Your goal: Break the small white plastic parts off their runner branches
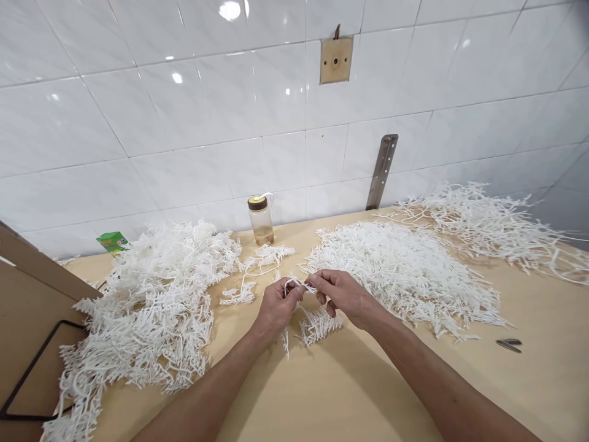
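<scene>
Step in hand, by the look of it: fine 2-handed fingertip work on 1 white branched strand [294,282]; can't tell whether it's being twisted, joined or parted. Next move seems to call for a steady left pinch while the right fingertips work the strand's end; risk, in my judgement, is thin side twigs snagging or slipping. Strand sits right in the grip, a loop arching over the left thumb and its tip running across to the right fingers. Left hand [275,307]: thumb pressed toward curled index, no clear gap, strand held between; other fingers tucked under, mostly hidden. Right hand [344,296]: thumb and index nearly meeting at the strand's end, looks like a light pinch, exact contact too small to tell; remaining fingers bent and hanging free below. Hands close together, fingertips nearly touching, forearms coming in from both lower sides in a V, wrists low over the table [294,402]. Just below the grip, a short bushy piece [319,325] on the tabletop. Left of grip, 1 big tangled pile [156,301]; right of it, a flatter pile [400,264]. Beyond the grip, slightly left, a bottle [261,222]. Well off to its right, a small metal tool [510,342], maybe snips, untouched.
</scene>
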### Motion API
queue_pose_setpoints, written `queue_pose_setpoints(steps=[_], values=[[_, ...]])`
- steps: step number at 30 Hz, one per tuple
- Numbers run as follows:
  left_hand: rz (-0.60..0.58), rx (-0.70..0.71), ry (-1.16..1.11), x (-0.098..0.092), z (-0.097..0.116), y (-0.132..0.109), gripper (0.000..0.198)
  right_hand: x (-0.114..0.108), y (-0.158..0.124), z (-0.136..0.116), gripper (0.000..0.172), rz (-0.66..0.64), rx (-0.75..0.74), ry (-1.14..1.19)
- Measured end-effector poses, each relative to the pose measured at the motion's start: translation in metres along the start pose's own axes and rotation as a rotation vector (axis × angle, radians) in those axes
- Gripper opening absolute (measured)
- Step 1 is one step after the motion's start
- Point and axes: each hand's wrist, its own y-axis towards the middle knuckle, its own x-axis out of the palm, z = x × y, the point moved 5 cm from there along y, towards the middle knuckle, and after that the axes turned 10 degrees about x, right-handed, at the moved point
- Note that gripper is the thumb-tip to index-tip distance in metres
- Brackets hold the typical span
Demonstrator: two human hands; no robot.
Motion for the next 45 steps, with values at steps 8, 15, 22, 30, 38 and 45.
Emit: queue_pose_setpoints(steps=[8, 15, 22, 30, 38, 45], values=[[0.006, 0.014, 0.01, 0.0, 0.002, -0.001, 0.036, 0.0, -0.001, -0.001, 0.028, -0.065, 0.017, -0.007], [-0.027, -0.08, -0.103, 0.003, -0.001, -0.001, 0.041, 0.001, -0.005, -0.006, 0.017, 0.094, -0.059, -0.232], [-0.032, -0.08, 0.011, 0.003, -0.001, -0.002, 0.037, 0.001, -0.013, -0.017, 0.011, 0.269, -0.132, -0.518], [-0.115, -0.1, 0.109, 0.004, 0.0, 0.0, 0.037, 0.01, -0.015, -0.019, 0.01, 0.362, -0.349, -0.835], [-0.203, -0.215, -0.142, 0.011, 0.005, -0.006, 0.043, -0.012, -0.008, -0.022, 0.014, 0.619, -0.281, -0.747], [-0.077, -0.227, -0.287, 0.003, -0.008, -0.001, 0.042, -0.032, -0.008, -0.017, 0.019, 0.46, -0.148, -0.375]])
